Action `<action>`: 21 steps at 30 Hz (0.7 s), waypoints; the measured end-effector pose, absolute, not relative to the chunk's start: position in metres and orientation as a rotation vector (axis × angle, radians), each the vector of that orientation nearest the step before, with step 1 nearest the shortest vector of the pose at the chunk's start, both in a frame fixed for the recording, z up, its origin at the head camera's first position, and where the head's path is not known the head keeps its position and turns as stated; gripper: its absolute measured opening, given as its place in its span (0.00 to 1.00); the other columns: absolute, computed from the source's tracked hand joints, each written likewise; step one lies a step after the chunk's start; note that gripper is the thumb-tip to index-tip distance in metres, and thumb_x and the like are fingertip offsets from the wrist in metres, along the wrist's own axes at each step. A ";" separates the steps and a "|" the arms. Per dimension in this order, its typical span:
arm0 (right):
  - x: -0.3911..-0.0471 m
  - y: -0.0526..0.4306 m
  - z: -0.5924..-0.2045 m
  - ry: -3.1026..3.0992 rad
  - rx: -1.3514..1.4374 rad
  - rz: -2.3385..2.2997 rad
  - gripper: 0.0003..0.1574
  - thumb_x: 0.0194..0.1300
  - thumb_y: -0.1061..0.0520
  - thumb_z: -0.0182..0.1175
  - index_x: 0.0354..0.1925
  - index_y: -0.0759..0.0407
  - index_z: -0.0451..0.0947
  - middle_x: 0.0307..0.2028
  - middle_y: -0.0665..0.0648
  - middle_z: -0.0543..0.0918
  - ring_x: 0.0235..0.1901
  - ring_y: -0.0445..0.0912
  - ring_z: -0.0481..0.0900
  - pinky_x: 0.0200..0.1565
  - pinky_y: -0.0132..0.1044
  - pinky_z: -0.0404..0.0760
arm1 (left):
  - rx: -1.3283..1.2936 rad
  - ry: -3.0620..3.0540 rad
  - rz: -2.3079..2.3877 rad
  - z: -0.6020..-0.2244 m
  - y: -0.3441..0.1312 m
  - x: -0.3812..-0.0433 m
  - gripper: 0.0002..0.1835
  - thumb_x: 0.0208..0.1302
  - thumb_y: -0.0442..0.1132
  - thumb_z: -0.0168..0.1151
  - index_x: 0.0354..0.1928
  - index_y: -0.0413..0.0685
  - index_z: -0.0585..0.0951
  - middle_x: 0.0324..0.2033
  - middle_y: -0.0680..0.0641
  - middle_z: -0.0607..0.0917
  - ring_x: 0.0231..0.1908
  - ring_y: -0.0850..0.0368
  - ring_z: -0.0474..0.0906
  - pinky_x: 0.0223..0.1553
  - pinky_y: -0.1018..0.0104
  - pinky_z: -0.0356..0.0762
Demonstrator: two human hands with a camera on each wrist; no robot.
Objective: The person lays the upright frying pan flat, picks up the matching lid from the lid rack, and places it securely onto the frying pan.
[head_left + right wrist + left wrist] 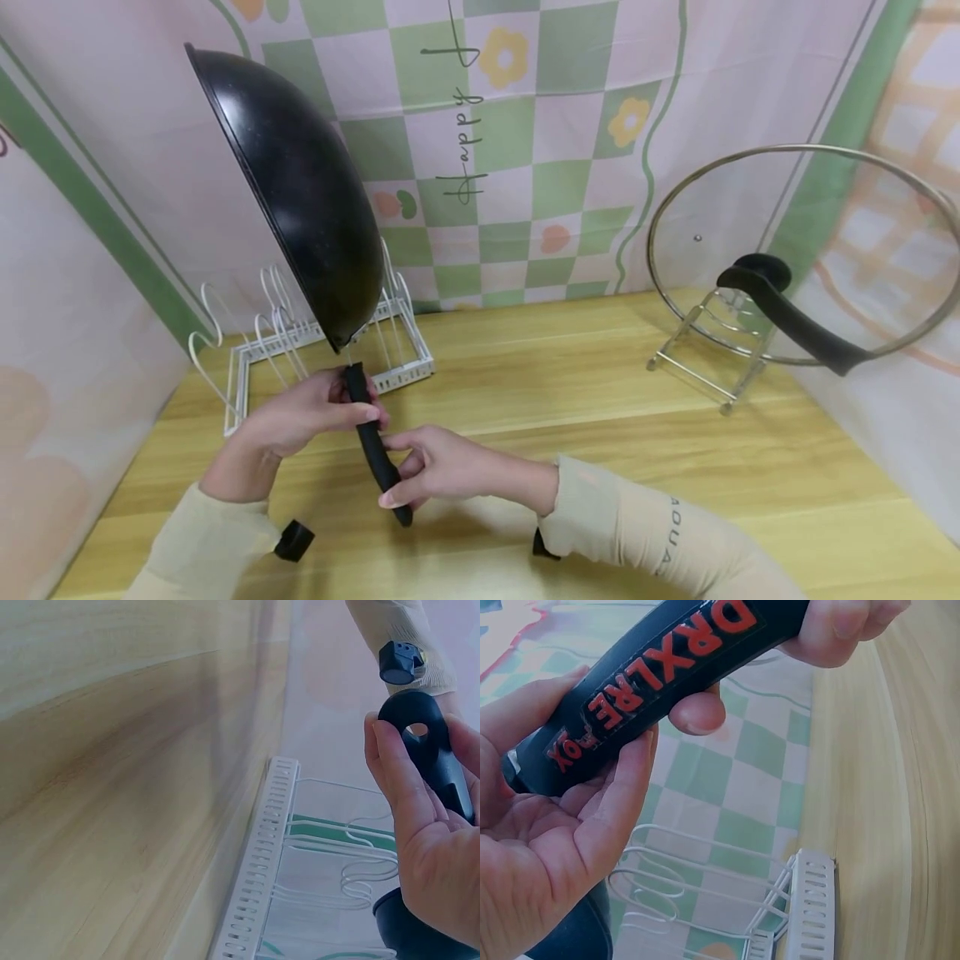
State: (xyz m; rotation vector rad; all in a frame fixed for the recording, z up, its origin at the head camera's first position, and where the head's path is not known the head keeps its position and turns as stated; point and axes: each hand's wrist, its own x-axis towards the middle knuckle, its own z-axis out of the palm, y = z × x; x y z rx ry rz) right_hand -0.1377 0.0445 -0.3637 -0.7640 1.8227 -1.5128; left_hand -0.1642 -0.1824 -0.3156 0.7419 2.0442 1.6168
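Blk wok point(311, 192), upper L of frame, prob. stiff, heavyish & slick-sided; best held by handle point(378, 458), lower ctr, where L grip point(321, 408) & R grip point(442, 467) both clamp.

L hand point(311, 410), R hand point(442, 465) — both gripping, adj.
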 end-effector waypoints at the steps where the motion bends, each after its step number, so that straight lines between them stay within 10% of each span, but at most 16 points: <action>1: -0.137 0.045 -0.364 1.846 -0.761 -1.511 0.41 0.65 0.69 0.67 0.73 0.71 0.64 0.33 0.65 0.89 0.31 0.46 0.88 0.36 0.38 0.87 | 0.747 2.045 1.621 -0.315 -0.182 -0.164 0.10 0.73 0.30 0.60 0.46 0.27 0.74 0.37 0.44 0.88 0.43 0.54 0.86 0.51 0.64 0.81; 21: -0.136 0.054 -0.365 2.097 -0.864 -1.460 0.27 0.59 0.64 0.74 0.55 0.70 0.79 0.24 0.53 0.88 0.22 0.35 0.82 0.26 0.26 0.76 | 0.798 2.059 1.634 -0.321 -0.168 -0.171 0.12 0.70 0.30 0.64 0.46 0.27 0.74 0.37 0.43 0.89 0.42 0.53 0.86 0.49 0.64 0.82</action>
